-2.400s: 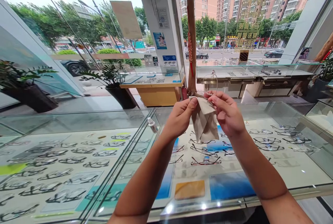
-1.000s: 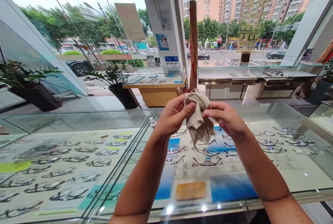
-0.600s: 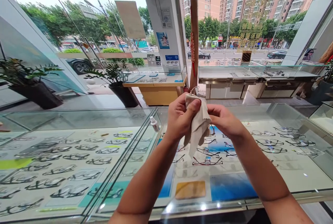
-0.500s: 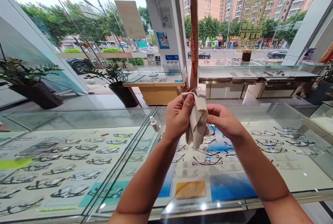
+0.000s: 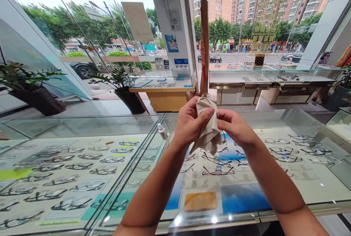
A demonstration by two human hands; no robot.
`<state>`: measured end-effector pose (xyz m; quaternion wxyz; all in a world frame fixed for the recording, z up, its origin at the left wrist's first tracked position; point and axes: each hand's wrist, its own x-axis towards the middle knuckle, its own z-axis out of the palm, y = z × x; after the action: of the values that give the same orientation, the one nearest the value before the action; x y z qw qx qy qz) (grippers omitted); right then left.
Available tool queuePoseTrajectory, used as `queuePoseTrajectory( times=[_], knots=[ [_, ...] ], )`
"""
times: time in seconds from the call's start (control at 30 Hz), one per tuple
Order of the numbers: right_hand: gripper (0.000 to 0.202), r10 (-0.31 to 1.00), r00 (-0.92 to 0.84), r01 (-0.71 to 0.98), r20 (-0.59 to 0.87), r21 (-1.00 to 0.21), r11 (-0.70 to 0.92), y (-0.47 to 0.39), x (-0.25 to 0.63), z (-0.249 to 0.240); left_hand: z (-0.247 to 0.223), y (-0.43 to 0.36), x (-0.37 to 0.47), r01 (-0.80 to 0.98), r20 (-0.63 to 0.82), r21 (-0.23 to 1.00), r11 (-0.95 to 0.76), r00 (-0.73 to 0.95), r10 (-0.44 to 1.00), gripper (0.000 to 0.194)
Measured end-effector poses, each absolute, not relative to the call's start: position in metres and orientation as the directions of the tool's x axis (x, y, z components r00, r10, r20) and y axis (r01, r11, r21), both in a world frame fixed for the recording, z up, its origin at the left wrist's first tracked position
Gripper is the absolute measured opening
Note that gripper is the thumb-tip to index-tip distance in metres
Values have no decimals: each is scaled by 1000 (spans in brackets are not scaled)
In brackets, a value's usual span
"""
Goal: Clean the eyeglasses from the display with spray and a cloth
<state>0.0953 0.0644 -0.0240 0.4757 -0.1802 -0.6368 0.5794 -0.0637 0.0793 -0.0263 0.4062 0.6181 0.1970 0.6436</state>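
Observation:
A beige cloth [image 5: 210, 133] with zigzag edges hangs from my left hand [image 5: 191, 120], whose thumb presses it from the front. The cloth is folded around a pair of glasses [image 5: 211, 97]; only part of a thin frame and a clear lens shows above it. My right hand [image 5: 233, 125] is closed at the cloth's right side, its fingers pinching the glasses' edge or temple, mostly hidden. Both hands are raised above the glass display case. A small white bottle [image 5: 162, 131] stands on the glass to the left of my left hand.
Beneath my arms, the glass display case [image 5: 274, 194] holds rows of eyeglasses [image 5: 218, 171]. Another glass case [image 5: 63, 124] adjoins at the left. Across the aisle are more counters [image 5: 170, 95], potted plants [image 5: 131, 98] and a wooden post [image 5: 204, 45] before large windows.
My left hand has shifted slightly right, its thumb moving across the cloth and the cloth turning with it. More of the glasses shows above. My right hand has hardly moved.

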Motion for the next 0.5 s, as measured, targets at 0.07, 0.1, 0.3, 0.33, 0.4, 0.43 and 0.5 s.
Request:
queuePoseTrajectory(
  times=[0.07, 0.1, 0.3, 0.33, 0.4, 0.43, 0.5],
  knots=[
    [40, 763, -522, -280, 380, -922, 267, 64, 92, -24, -28, 79, -61, -248, 630, 751, -612, -11, 777, 46],
    [41, 759, -535, -267, 371, -927, 265, 64, 91, -24, -29, 79, -60, -244, 625, 748, -617, -54, 779, 49],
    [47, 811, -409, -286, 418, -903, 321, 63, 90, -23, -28, 89, -64, -393, 560, 751, -531, -48, 827, 48],
    [46, 818, -386, -290, 428, -897, 333, 62, 91, -22, -27, 90, -65, -417, 565, 738, -531, -50, 824, 47],
    [40, 820, -351, -296, 451, -885, 360, 62, 93, -21, -24, 92, -68, -444, 574, 712, -543, -78, 815, 47],
    [37, 820, -331, -300, 467, -876, 378, 62, 94, -21, -22, 92, -70, -446, 574, 705, -551, -98, 813, 47],
    [31, 819, -284, -303, 499, -857, 417, 63, 97, -19, -20, 94, -75, -432, 564, 698, -571, -159, 810, 47]
  ],
)
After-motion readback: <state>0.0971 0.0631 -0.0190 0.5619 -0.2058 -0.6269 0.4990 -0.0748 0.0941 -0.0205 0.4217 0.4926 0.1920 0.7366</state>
